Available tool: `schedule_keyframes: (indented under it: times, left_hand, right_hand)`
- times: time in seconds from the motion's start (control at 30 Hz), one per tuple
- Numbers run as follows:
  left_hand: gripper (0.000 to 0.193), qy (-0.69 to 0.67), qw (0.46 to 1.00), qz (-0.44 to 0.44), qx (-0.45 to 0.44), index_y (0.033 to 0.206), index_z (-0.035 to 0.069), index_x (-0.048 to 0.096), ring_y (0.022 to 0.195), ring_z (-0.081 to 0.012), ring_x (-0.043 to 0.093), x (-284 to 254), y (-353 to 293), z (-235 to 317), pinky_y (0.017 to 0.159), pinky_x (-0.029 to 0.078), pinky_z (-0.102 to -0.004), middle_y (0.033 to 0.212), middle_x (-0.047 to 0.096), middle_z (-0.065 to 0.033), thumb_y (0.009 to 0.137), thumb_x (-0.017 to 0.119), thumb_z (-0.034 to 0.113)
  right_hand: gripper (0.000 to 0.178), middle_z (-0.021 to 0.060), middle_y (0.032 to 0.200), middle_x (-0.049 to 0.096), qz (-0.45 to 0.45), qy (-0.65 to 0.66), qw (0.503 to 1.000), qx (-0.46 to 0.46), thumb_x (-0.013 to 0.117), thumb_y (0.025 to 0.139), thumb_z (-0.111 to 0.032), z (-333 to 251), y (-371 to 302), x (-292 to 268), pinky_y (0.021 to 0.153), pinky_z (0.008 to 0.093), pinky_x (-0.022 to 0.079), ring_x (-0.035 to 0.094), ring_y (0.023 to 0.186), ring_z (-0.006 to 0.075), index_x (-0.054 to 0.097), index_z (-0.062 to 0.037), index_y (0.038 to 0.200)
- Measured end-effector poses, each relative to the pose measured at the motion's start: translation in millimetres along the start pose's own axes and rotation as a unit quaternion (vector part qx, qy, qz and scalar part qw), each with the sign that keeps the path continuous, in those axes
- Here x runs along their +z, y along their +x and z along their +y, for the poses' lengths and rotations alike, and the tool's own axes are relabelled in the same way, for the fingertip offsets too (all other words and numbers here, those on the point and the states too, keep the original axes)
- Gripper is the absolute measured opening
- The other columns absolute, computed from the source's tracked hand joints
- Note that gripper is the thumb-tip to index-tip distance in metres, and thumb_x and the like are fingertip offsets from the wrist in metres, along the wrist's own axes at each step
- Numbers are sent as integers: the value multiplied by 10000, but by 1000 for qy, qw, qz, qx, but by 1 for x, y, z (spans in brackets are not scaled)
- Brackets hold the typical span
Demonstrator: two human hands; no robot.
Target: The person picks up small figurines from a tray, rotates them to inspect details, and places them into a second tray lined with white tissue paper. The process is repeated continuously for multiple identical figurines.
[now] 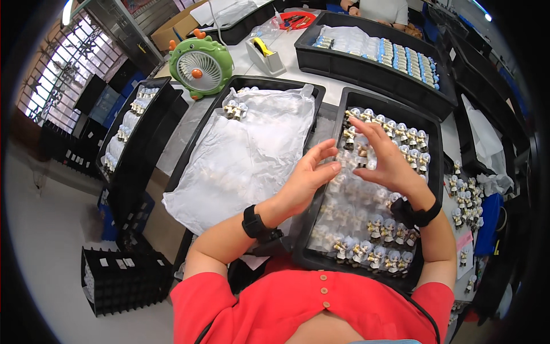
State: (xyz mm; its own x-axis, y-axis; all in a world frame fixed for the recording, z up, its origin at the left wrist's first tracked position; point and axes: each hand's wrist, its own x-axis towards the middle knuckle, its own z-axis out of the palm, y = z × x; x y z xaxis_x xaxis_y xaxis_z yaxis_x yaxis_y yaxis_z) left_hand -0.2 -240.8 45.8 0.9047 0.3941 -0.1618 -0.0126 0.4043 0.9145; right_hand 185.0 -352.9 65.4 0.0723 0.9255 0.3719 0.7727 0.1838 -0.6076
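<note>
My left hand (309, 175) is raised over the gap between two black trays, thumb and fingers apart, holding nothing that I can see. Above the right-hand tray (438, 172), my right hand (389, 160) has its thumb and fingers spread in a curve. Inside that curve shows a small figurine (362, 151) with a brownish body; it appears to be in the tray, apart from the fingertips. Rows of pale-haired figurines (375, 226) lie in this tray, partly under translucent sheeting (344, 203). White sheeting (258, 140) covers most of the left-hand tray (197, 135), with a few figurines (235, 109) on top.
A green fan (200, 66) and a tape dispenser (266, 57) stand behind the trays. Farther back is a tray of blue-and-white figurines (309, 57), with another person (384, 10) beyond. Loose figurines (467, 198) lie at right. Another filled tray (137, 126) stands at left.
</note>
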Motion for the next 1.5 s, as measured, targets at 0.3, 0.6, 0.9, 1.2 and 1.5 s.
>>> schedule_keyframes:
  times: [0.3, 0.6, 0.9, 1.2, 1.5]
  left_hand:
    - [699, 10, 995, -42, 93, 1458, 53, 218, 1201, -225, 493, 1, 0, -11, 977, 437, -332, 1411, 328, -130, 883, 614, 63]
    - [638, -15, 994, -48, 96, 1423, 23, 277, 1094, -125, 507, 7, -3, -8, 909, 469, -269, 1352, 388, -91, 877, 607, 17]
    - [650, -40, 995, -49, 76, 1432, 25, 232, 1150, -196, 519, 7, -4, -5, 944, 466, -315, 1343, 380, -120, 887, 586, 43]
    - [357, 162, 928, -110, 318, 1216, 76, 561, 1254, -252, 377, 7, -37, 36, 1006, 347, -388, 1383, 337, -157, 860, 579, 48]
    - [263, -127, 803, -437, 384, 1098, 83, 681, 1239, -362, 365, 74, -63, 36, 999, 349, -447, 1411, 259, -275, 944, 514, 215]
  right_hand:
    - [953, 140, 1281, 466, 72, 31, 984, -158, 790, 607, -31, -7, -2, 25, 940, 400, 447, 497, 1139, 323, 311, -113, 1427]
    - [946, 161, 1255, 481, 69, 51, 981, -171, 775, 636, -41, -5, -3, 35, 880, 392, 472, 512, 1094, 333, 282, -111, 1440]
    - [961, 145, 1320, 460, 69, 49, 983, -164, 798, 621, -46, -6, -4, 35, 912, 394, 459, 501, 1125, 327, 290, -112, 1434]
    - [1002, 148, 1227, 534, 123, 53, 980, -147, 816, 579, -30, -5, -5, 29, 960, 391, 422, 525, 1122, 299, 287, -63, 1429]
    - [1009, 138, 1196, 548, 111, 43, 984, -133, 811, 576, -8, -3, -5, 32, 965, 381, 426, 534, 1110, 293, 281, -79, 1431]
